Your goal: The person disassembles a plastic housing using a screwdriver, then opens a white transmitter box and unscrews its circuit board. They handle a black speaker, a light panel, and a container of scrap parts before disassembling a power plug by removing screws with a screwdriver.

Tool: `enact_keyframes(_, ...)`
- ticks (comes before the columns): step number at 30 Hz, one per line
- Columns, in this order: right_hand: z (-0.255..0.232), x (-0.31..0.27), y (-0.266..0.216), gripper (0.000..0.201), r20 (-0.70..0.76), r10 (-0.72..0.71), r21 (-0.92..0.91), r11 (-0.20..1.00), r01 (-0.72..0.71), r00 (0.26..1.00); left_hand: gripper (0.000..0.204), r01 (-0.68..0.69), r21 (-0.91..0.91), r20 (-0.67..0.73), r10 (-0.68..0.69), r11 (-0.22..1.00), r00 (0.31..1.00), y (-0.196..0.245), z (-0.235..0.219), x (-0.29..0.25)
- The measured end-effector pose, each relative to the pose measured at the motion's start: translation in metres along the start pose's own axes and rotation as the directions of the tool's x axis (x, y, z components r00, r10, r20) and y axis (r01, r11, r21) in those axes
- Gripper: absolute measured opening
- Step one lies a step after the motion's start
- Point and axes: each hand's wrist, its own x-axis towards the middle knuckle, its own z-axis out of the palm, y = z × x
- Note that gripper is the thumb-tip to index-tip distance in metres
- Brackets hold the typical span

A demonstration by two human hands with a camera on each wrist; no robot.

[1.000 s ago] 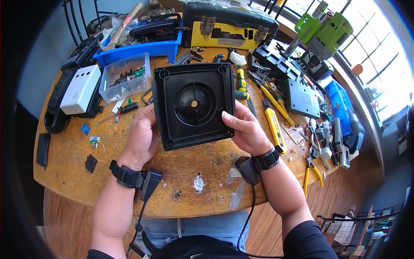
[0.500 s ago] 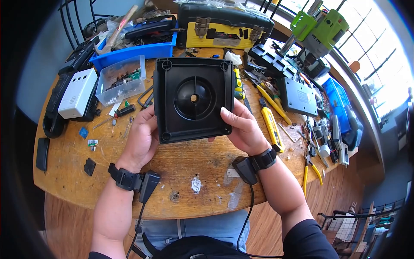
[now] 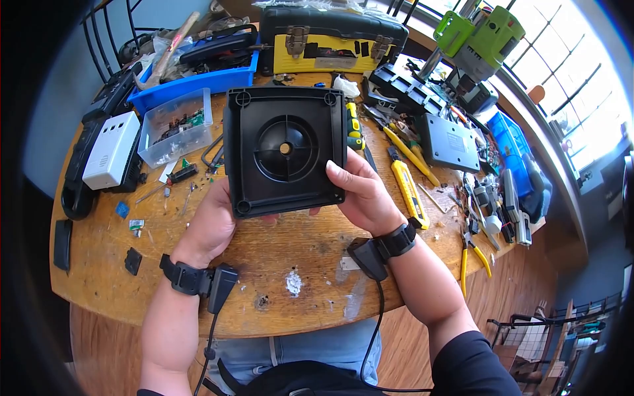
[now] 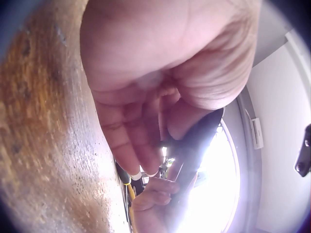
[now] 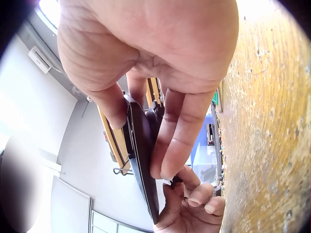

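Note:
A square black plastic base is held up over the workbench, its hollow face toward the head camera. That face has a round, cross-ribbed recess with a small central hole, and round sockets at its corners. My right hand grips the right edge, thumb on the near face and fingers behind. At the lower left, my left hand holds the base from behind, with its fingers mostly hidden in the head view. The right wrist view shows the base edge-on, with left-hand fingers close under its far side.
Left on the workbench are a white box, a clear bin and a blue tray. Behind stands a yellow-black toolbox. At right lie a yellow utility knife, pliers and a grey box; a green drill stands behind.
Both hands keep their grip on the black base. It has shifted slightly left and up in the head view, while the whole bench scene also drifts left.

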Motion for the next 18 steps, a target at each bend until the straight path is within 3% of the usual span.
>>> enact_keyframes(4, -0.0017, 0.0001, 0.0007, 0.033, 0.002, 0.01, 0.003, 1.0, -0.01, 1.0, 0.018, 0.021, 0.104, 0.019, -0.023, 0.994, 1.0, 0.002, 0.0027, 0.0002)
enact_keyframes(8, -0.0031, -0.0004, 0.001, 0.034, 0.025, 0.025, 0.0, 1.0, -0.025, 0.999, 0.02, 0.03, 0.086, 0.033, -0.033, 0.996, 0.999, 0.0045, 0.0061, -0.0003)
enact_keyframes(13, -0.005, -0.0012, 0.002, 0.037, 0.032, 0.042, 0.001, 0.999, -0.042, 0.999, 0.036, 0.093, 0.117, 0.031, -0.097, 0.989, 0.995, -0.0013, 0.0001, 0.0)
enact_keyframes(18, -0.005, -0.0013, 0.0019, 0.039, 0.045, 0.045, 0.005, 0.999, -0.045, 0.998, 0.028, 0.039, 0.213, 0.019, -0.044, 0.976, 0.999, -0.0032, 0.0025, -0.0018)
